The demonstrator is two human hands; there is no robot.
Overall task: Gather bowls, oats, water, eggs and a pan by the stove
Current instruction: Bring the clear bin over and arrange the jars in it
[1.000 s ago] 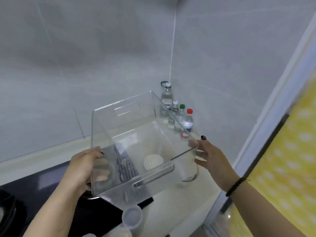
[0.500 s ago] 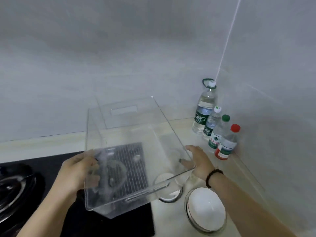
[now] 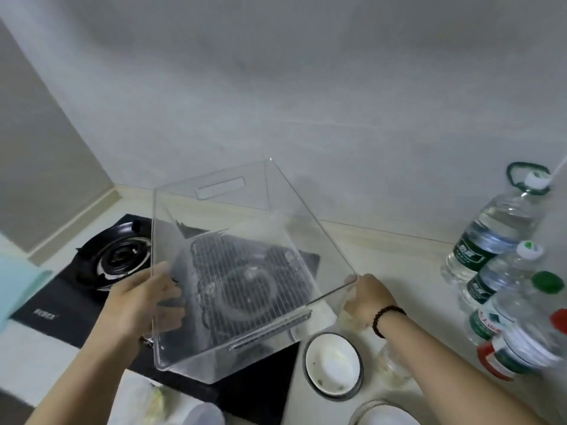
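Observation:
I hold an empty clear plastic bin (image 3: 233, 210) tilted above the black gas stove (image 3: 92, 289). My left hand (image 3: 144, 305) grips the bin's left wall, fingers inside it. My right hand (image 3: 366, 297) holds the bin's near right corner. A white bowl (image 3: 333, 363) with a dark rim sits on the counter just right of the stove, and another white bowl (image 3: 385, 417) shows at the bottom edge. Several water bottles (image 3: 497, 240) stand at the right against the wall. A clear cup (image 3: 204, 414) is at the bottom.
The stove's left burner (image 3: 119, 256) is bare; the right burner shows blurred through the bin. A light blue object (image 3: 18, 286) is at the left edge. The cream counter (image 3: 383, 250) runs back to the grey tiled wall.
My view has swung left and down, bringing the left burner and more counter into sight. The bin has moved over the stove. My right hand has closed on the bin's corner.

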